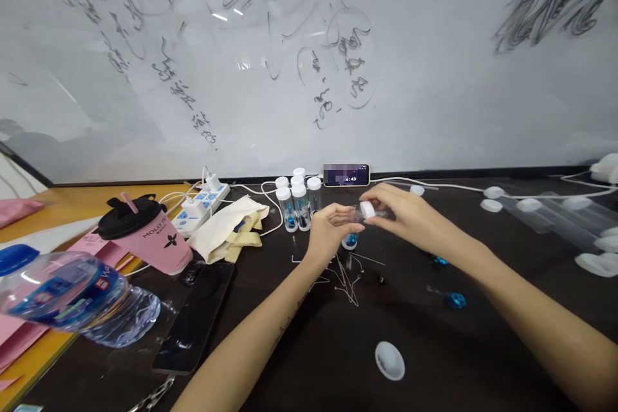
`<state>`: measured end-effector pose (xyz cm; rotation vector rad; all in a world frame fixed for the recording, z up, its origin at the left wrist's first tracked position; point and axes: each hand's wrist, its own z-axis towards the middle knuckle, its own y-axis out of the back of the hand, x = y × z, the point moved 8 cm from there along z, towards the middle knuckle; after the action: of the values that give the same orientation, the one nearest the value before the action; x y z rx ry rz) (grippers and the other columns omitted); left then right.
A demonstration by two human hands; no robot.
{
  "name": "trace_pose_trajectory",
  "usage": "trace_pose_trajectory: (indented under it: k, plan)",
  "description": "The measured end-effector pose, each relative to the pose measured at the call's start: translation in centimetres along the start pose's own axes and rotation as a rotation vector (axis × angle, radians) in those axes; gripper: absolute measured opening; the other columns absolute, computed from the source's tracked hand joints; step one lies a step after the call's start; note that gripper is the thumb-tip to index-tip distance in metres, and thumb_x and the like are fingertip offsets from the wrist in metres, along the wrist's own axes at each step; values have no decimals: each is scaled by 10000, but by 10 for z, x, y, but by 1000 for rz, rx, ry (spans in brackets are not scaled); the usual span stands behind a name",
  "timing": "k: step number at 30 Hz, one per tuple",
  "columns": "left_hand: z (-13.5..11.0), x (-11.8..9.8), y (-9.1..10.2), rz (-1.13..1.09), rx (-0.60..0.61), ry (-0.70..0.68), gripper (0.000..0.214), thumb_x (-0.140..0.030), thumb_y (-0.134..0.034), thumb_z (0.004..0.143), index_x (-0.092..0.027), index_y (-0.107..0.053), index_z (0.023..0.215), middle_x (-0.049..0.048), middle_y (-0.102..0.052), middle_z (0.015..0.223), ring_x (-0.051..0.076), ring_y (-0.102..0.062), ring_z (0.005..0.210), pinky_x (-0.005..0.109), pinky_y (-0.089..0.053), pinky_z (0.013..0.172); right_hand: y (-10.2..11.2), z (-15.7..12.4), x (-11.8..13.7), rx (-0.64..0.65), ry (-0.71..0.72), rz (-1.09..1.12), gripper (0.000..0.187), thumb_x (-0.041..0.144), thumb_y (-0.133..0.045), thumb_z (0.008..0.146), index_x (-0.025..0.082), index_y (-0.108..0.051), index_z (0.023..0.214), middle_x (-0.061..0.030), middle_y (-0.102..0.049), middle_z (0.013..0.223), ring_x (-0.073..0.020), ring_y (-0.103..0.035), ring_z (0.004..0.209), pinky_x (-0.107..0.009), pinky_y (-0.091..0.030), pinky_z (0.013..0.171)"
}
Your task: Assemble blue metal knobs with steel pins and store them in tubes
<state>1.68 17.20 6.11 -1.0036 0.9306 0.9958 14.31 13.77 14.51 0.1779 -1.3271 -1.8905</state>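
Observation:
My left hand [329,230] and my right hand [403,212] meet over the dark table [299,360], both closed on a small clear vial [357,212] held on its side. The right fingers pinch its white cap [367,209]. Under the hands lie thin metal wires [348,277] and small blue parts [454,300]. Several capped clear vials [299,201] with blue pieces inside stand just behind the left hand. A loose white cap [389,360] lies near me on the table.
A pink cup with a black lid [145,235], a water bottle [72,293], a dark phone [196,317], a power strip [200,206], cream cloth [234,226], a phone showing a clock [346,175], long clear tubes with white caps [550,215] at right, a scribbled whiteboard [309,58] behind.

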Motion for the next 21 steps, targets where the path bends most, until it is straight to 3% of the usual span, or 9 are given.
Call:
trace_pose_trajectory:
  k: [5, 11, 21]
  plan:
    - [-3, -4, -6, 7, 22, -43, 310, -201, -844, 576, -137, -696, 840, 88, -750, 872, 237, -701, 846, 440, -527, 867, -3, 1, 9, 14, 9, 140, 232, 262, -536, 920, 212, -608, 1134, -103, -598, 1137, -225, -635, 955, -391, -545, 816]
    - [-4, -4, -9, 18, 25, -47, 278, -201, -839, 575, -141, -690, 802, 72, -743, 826, 228, -694, 813, 429, -530, 834, -4, 0, 17, 41, 131, 42, 293, 263, -495, 951, 244, -636, 1207, -83, -646, 1134, -225, -632, 970, -386, -524, 802]
    - [-4, -4, -11, 2, 34, -46, 261, -218, -838, 567, -138, -666, 747, 47, -716, 766, 195, -675, 745, 376, -529, 764, -9, -2, 20, 79, 154, -28, 323, 215, -446, 974, 273, -628, 1234, -68, -620, 1150, -196, -623, 922, -349, -522, 770]
